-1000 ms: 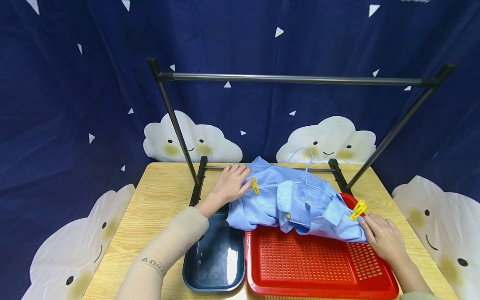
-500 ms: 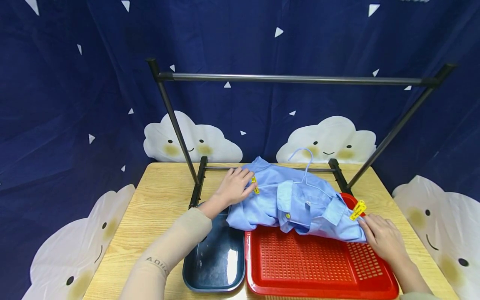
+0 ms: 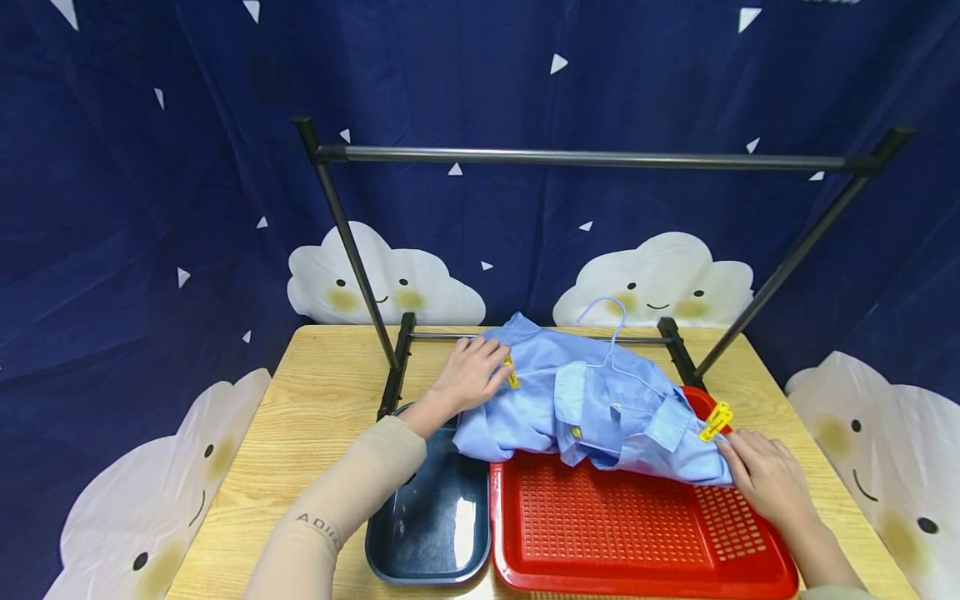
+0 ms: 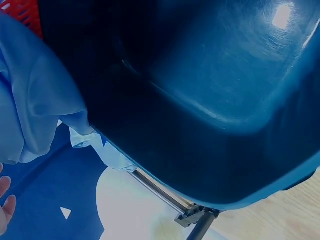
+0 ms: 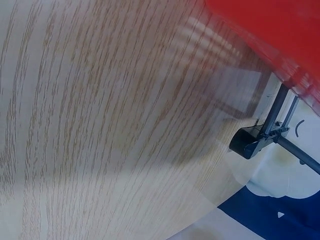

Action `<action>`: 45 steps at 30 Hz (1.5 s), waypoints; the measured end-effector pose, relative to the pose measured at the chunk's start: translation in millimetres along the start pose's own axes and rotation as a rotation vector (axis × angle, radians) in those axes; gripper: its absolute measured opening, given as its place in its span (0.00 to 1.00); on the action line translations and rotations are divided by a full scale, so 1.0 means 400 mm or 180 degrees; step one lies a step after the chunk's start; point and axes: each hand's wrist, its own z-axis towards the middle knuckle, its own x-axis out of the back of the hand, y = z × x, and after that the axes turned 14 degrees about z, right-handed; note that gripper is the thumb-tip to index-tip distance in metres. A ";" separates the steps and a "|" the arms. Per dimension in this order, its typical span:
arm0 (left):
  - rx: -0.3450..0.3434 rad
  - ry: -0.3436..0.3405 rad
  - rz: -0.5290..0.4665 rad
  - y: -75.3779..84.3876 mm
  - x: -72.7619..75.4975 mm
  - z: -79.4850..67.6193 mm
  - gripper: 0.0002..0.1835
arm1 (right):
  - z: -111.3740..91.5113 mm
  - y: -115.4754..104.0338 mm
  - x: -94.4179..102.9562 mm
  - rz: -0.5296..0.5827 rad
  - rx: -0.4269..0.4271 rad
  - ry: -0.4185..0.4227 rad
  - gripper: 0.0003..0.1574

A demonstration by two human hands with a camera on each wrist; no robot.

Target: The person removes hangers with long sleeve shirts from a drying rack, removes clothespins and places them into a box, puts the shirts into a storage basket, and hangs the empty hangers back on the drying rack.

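A light blue shirt (image 3: 525, 417) lies bunched over the back of a red basket (image 3: 757, 575), with a pale blue wire hanger (image 3: 618, 321) in it, hook upward. My left hand (image 3: 472, 375) is at the shirt's left side, thumb and fingers about a yellow clothespin (image 3: 513, 379) there. In the left wrist view, only fingertips (image 4: 6, 200) show beside the cloth. A second yellow clothespin (image 3: 717, 421) sits on the shirt's right part. Right beside it, my right hand (image 3: 768, 475) holds the shirt's right end, its fingertips partly hidden.
A dark blue tray (image 3: 427, 533) stands left of the basket. Behind the shirt, a black garment rack (image 3: 783, 267) rises from the wooden table (image 3: 300, 417), its metal bar (image 3: 585, 157) high across. A navy curtain (image 3: 480, 83) with clouds hangs at the back.
My left hand has moved slightly right, so that its thumb and fingers now overlap the left clothespin. The right hand and the shirt have stayed in place.
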 end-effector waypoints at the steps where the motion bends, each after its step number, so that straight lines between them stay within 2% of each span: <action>1: -0.0016 0.0019 -0.0011 0.000 -0.001 0.000 0.18 | 0.000 0.000 0.000 0.0001 0.0001 0.0002 0.11; 11: -0.0060 0.0136 -0.0182 0.001 -0.009 -0.002 0.12 | -0.002 0.005 -0.004 -0.0012 0.0122 0.0091 0.08; 20: 0.0102 0.0279 -0.0382 0.003 -0.004 -0.001 0.11 | -0.003 0.006 -0.008 -0.0011 0.0245 0.0182 0.05; 26: 0.0189 0.0323 -0.0504 0.003 -0.002 -0.003 0.10 | -0.003 0.006 -0.011 -0.0057 0.0281 0.0136 0.04; 33: 0.0249 0.0489 -0.0636 0.007 -0.001 -0.005 0.09 | -0.003 0.006 -0.014 -0.0087 0.0378 0.0175 0.06; 41: 0.0474 0.0510 -0.1032 0.000 0.008 0.002 0.07 | -0.003 0.005 -0.011 -0.0093 0.0289 0.0139 0.05; 45: 0.0542 0.0501 -0.1051 -0.010 0.012 0.003 0.07 | -0.003 0.004 -0.010 -0.0093 0.0246 0.0122 0.03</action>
